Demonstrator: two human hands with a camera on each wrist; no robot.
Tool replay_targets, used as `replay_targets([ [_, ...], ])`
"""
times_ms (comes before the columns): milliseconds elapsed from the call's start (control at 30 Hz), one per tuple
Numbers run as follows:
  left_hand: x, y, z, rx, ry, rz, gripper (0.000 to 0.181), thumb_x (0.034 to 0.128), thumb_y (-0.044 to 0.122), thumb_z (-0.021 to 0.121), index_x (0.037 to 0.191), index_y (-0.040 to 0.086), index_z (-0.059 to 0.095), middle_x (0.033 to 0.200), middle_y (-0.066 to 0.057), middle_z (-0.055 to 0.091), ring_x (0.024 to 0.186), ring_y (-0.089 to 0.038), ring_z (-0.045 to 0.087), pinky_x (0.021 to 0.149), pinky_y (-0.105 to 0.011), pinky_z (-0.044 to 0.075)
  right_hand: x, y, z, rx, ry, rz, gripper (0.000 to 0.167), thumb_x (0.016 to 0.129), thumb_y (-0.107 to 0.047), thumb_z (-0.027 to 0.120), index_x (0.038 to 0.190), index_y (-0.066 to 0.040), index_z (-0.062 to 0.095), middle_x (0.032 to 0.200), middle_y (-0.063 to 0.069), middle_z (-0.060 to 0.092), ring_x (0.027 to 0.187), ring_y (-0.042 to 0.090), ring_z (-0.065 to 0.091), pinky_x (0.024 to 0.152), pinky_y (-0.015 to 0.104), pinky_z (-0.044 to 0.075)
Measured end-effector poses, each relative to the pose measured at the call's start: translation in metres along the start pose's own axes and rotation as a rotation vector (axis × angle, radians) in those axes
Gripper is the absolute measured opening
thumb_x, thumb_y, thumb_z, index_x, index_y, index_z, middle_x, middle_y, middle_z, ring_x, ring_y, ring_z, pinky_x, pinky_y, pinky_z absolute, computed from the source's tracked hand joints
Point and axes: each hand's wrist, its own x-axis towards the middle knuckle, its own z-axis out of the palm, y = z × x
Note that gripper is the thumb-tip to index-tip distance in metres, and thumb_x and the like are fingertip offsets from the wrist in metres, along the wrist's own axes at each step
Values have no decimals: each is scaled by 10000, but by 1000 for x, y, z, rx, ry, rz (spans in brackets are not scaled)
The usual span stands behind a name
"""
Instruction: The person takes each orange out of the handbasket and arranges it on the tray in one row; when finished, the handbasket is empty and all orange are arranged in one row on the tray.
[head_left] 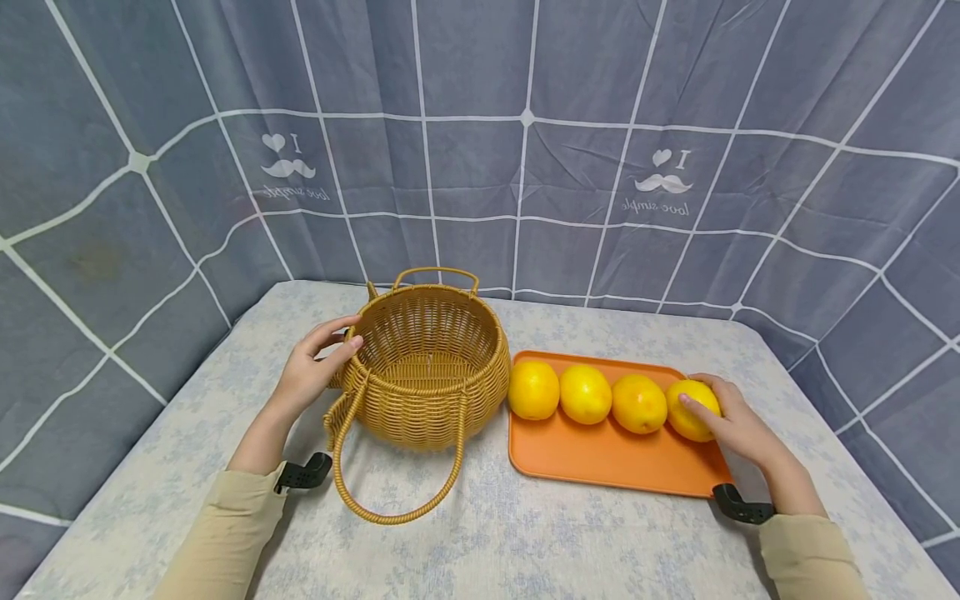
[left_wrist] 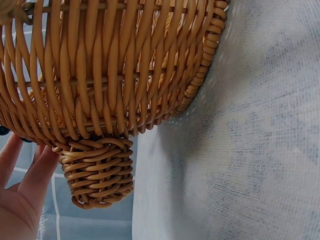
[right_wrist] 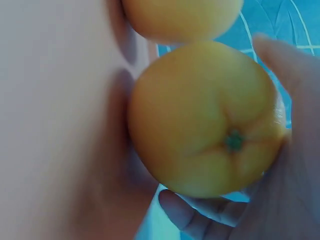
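A round brown wicker basket (head_left: 408,417) stands left of centre, its inside showing bare weave. My left hand (head_left: 311,367) holds its left rim, the thumb at the edge; the left wrist view has the fingers (left_wrist: 37,180) against the weave beside a stubby woven knob (left_wrist: 100,172). Several yellow-orange oranges stand in a row on an orange tray (head_left: 600,458). At the row's right end, my right hand (head_left: 738,421) grips the last orange (head_left: 690,408), thumb on the near side. In the right wrist view that orange (right_wrist: 200,120) shows its green stem spot, close to its neighbour (right_wrist: 185,17).
One basket handle (head_left: 397,518) droops onto the patterned tablecloth (head_left: 465,533) in front; another handle (head_left: 435,269) rises at the back. The tray's left edge lies close to the basket. A grey-blue curtain (head_left: 480,167) with white lines encloses the table's back and sides.
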Motion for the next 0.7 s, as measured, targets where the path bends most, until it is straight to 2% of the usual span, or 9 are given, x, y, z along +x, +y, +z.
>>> replay_targets([
  [133,0,1,0,1,-2,-3,448,961,289,549,1370,113,493,1387,-76,413,1166,-185,422,846,-260,422,-3,6,-2,-6,-15,-21,650,923,-342,588,1380,18,299,1285,267,348,1060,376,406,825,530,395],
  [267,0,1,0,-5,-4,-4,448,962,287,550,1371,115,493,1387,-74,411,1160,-164,422,848,-265,421,-4,9,-4,24,-43,-9,741,873,-329,664,1403,-9,257,1280,231,382,1015,335,465,789,452,430],
  [400,0,1,0,-3,-4,-5,450,961,290,550,1371,115,492,1386,-74,412,1160,-162,421,857,-278,419,-5,9,-6,26,-56,13,816,845,-342,695,1425,-18,222,1277,243,393,1014,351,489,790,458,440],
  [600,0,1,0,6,-6,-12,460,961,307,548,1373,110,488,1386,-83,410,1168,-192,421,882,-346,408,-5,11,-5,27,-41,33,814,834,-349,709,1410,-4,250,1272,248,402,1023,361,487,802,468,433],
  [700,0,1,0,6,-6,-14,461,960,310,548,1372,112,489,1388,-83,409,1173,-201,419,879,-345,409,-5,11,-6,30,-44,41,807,837,-349,706,1403,1,251,1268,253,399,1025,368,483,801,467,430],
])
